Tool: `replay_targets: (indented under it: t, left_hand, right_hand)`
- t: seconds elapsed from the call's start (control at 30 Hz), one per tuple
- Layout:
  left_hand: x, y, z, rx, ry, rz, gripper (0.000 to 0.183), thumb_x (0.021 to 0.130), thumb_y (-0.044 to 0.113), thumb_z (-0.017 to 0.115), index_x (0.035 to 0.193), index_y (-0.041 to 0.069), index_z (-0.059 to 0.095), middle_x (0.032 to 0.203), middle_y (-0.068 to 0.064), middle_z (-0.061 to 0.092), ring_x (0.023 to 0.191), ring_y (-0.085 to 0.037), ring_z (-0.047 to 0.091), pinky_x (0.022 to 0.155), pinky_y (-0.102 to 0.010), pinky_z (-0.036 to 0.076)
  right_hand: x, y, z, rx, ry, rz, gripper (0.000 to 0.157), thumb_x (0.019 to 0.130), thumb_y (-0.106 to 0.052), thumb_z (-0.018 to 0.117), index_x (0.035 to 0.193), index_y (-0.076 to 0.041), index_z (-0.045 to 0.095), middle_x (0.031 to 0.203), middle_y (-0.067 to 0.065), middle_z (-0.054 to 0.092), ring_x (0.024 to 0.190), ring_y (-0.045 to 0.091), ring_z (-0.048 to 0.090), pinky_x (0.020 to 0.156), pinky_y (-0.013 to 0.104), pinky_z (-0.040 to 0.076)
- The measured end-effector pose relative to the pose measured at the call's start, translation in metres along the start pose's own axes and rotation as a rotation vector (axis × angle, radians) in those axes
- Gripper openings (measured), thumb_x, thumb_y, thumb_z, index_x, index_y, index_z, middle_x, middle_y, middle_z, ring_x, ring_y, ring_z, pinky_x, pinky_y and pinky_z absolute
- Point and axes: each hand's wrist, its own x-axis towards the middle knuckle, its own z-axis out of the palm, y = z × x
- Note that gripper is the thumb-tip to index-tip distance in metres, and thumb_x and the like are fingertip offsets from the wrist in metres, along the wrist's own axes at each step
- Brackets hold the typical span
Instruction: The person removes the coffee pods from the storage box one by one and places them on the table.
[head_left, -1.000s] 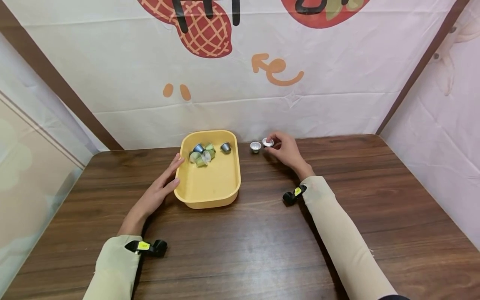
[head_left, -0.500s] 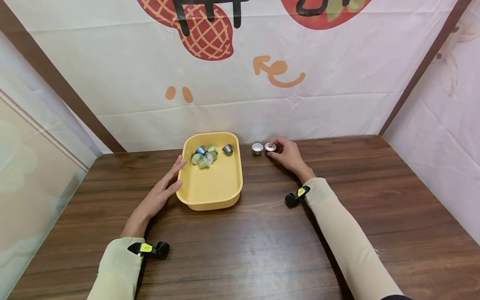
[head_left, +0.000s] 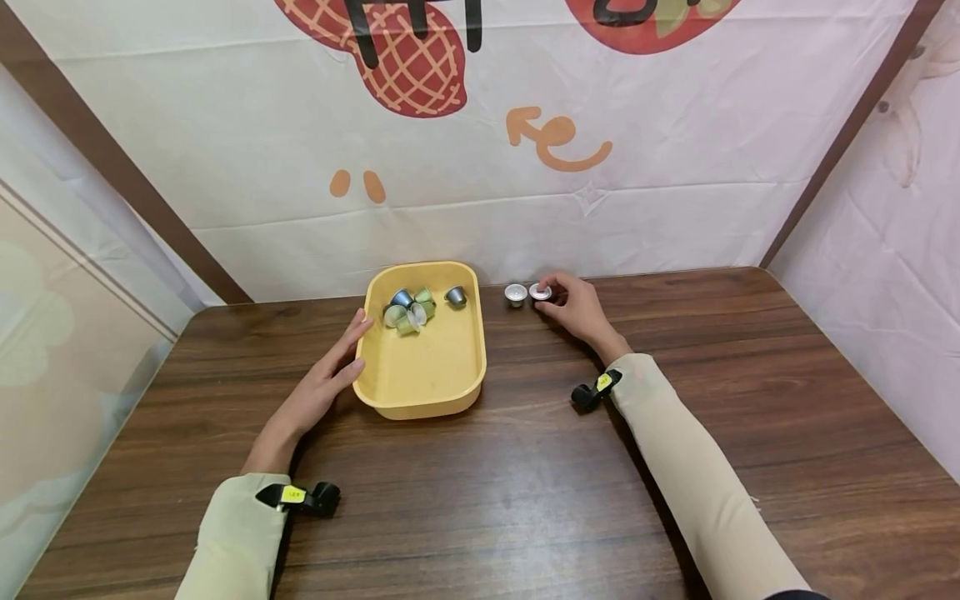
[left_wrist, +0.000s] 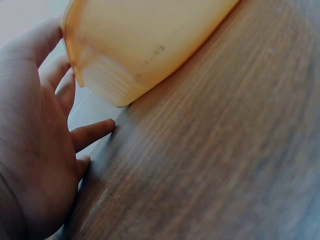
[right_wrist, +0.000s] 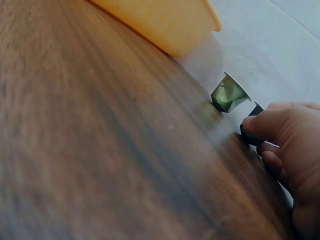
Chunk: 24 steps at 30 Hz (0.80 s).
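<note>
A yellow plastic bin [head_left: 420,375] stands near the back of the table, several blue and green coffee capsules [head_left: 407,325] clustered inside it and one dark capsule [head_left: 455,297] lying apart. My left hand [head_left: 318,387] touches the bin's left rim with fingers fairly straight. To the right of the bin, my right hand [head_left: 576,312] pinches a dark coffee capsule [right_wrist: 251,129] between thumb and fingers, its silver lid up on the table. Just left of that one stands a green capsule [right_wrist: 230,95], also lid up, with a silver top in the head view.
A dark wood-grain table [head_left: 480,500] runs back to a white printed cloth [head_left: 465,175], close behind the bin and capsules. Each sleeve has a small black camera strapped at the wrist, such as the left wrist camera [head_left: 322,499].
The view has shifted slightly. My right hand stays on the dark capsule, which now sits a little lower beside the green one. My left hand keeps its place at the bin's rim.
</note>
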Motion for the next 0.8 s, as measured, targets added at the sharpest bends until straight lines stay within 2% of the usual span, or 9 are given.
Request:
replay_targets:
  t: [0.23,0.57,0.8]
  left_hand:
    - [0.0004,-0.0001,-0.0004,-0.001,-0.002,0.004,0.055,0.101,0.004,0.043,0.153,0.008,0.023,0.16,0.0,0.001,0.145,-0.015,-0.001,0.109,-0.059,0.004]
    - [0.0001,0.001,-0.0001,0.006,-0.006,0.003,0.056,0.101,0.004,0.043,0.153,0.009,0.022,0.16,0.005,0.002,0.145,-0.014,-0.001,0.109,-0.059,0.003]
    - [-0.0012,0.0014,0.0,0.011,0.001,0.0,0.055,0.101,0.005,0.043,0.153,0.008,0.023,0.16,0.002,0.001,0.145,-0.014,-0.001,0.109,-0.06,0.003]
  right_hand:
    - [0.0003,-0.0007,-0.0001,0.0,0.008,-0.023,0.023,0.081,-0.007,0.077,0.099,-0.007,0.063,0.095,0.009,0.068,0.086,0.021,0.063,0.073,0.034,0.05]
    - [-0.0013,-0.0009,0.0008,0.002,-0.008,-0.025,0.028,0.082,-0.012,0.077,0.105,-0.008,0.062,0.096,0.009,0.066,0.086,0.022,0.062,0.074,0.036,0.05]
    - [-0.0002,0.0,0.0027,-0.009,0.02,-0.037,0.026,0.082,-0.009,0.077,0.103,-0.007,0.062,0.093,0.008,0.066,0.082,0.021,0.062,0.071,0.035,0.05]
